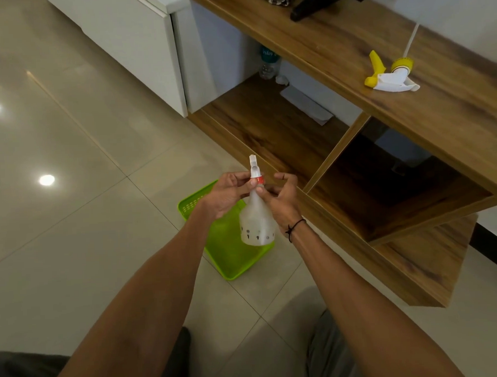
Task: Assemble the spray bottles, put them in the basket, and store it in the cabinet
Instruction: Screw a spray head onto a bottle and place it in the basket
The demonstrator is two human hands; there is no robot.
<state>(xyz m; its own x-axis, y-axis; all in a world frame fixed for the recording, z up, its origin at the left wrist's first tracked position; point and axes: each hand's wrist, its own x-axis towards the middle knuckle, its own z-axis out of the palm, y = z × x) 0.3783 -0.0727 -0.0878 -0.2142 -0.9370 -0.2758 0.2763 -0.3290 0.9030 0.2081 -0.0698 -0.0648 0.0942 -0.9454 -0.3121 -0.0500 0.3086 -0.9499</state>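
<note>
Now spray bottle [256,216] gripped between left hand [228,194], right hand [281,201].

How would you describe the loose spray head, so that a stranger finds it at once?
Look at the long wooden shelf top on the right. The loose spray head lies there on its side, alone. It is yellow and white with a thin white tube, unlike the red-collared head on the held bottle.

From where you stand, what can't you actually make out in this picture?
- Spray bottle, head view: whether the red collar is fully screwed on; fingers of the left hand and right hand cover the neck.
- Green basket: its middle is hidden behind bottle and hands.
- Yellow sprayer head on the shelf: its tube runs off the top edge.
- Dark object: cut off, unidentifiable.
</note>
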